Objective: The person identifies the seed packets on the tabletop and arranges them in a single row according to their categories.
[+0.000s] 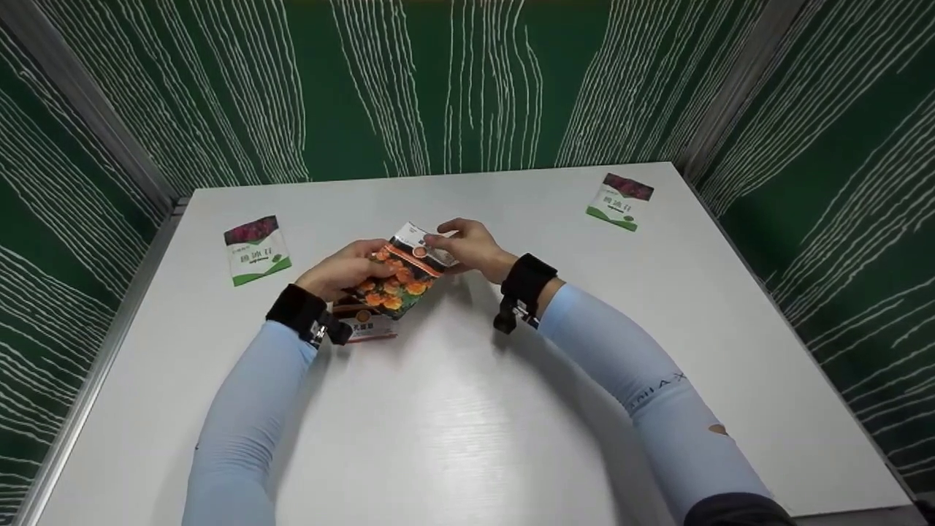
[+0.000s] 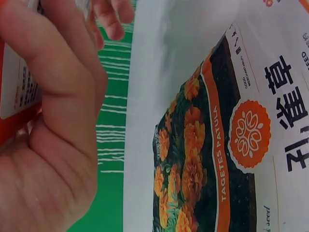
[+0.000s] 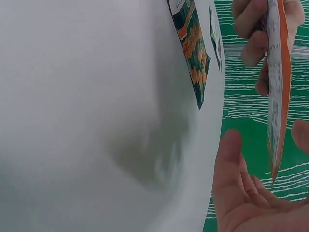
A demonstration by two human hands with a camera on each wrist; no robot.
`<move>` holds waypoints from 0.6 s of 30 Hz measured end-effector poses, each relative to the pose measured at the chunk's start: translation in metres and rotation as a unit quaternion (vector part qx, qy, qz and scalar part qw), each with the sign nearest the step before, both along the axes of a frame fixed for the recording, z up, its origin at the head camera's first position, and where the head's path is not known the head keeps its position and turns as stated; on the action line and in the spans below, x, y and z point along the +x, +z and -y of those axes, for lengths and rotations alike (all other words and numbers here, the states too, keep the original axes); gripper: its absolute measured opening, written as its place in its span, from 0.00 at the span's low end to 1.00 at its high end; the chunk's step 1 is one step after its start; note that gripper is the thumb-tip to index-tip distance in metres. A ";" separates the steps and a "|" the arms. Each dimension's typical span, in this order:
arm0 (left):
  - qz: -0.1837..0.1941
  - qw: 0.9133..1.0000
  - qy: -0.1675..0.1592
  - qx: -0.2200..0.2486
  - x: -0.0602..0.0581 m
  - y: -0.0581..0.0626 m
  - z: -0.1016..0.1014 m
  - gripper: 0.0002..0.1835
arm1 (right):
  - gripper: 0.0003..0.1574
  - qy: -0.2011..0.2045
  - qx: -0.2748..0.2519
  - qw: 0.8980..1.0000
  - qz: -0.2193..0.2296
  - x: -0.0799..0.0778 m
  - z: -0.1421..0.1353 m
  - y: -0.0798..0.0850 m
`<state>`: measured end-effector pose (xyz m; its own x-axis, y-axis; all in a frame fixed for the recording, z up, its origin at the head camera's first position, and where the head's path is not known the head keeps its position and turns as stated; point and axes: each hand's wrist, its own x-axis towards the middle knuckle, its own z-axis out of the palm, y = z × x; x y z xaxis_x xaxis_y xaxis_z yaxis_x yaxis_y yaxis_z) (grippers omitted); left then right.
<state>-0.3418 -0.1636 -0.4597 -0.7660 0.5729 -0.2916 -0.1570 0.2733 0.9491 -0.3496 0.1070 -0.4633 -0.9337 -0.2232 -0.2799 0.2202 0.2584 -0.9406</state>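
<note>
A seed packet (image 1: 404,272) with orange flowers is raised above the white table, gripped near its middle by my left hand (image 1: 347,269), thumb on the flower picture. My right hand (image 1: 471,247) is at the packet's far end. In the right wrist view, the right hand's fingers (image 3: 229,166) are spread on either side of the packet's tip, with gaps between. A second packet of the same kind (image 2: 190,159), printed TAGETES PATULA, lies on the table below my left hand. The left hand and forearm partly cover it in the head view.
Another packet (image 1: 257,250), white and green with a purple flower picture, lies at the table's left side. One like it (image 1: 620,201) is at the back right. Green walls (image 1: 497,88) with white streaks stand behind and beside the white table (image 1: 453,409).
</note>
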 end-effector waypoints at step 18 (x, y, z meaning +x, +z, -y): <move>0.034 0.994 -0.097 -0.038 0.002 0.001 -0.003 0.25 | 0.35 0.110 0.000 0.993 0.039 0.008 -0.008 -0.001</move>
<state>-0.3394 -0.1607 -0.4591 -0.6206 0.6821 -0.3869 -0.1577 0.3748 0.9136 -0.3419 0.1152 -0.4647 -0.8380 -0.4193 -0.3493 0.2309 0.3075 -0.9231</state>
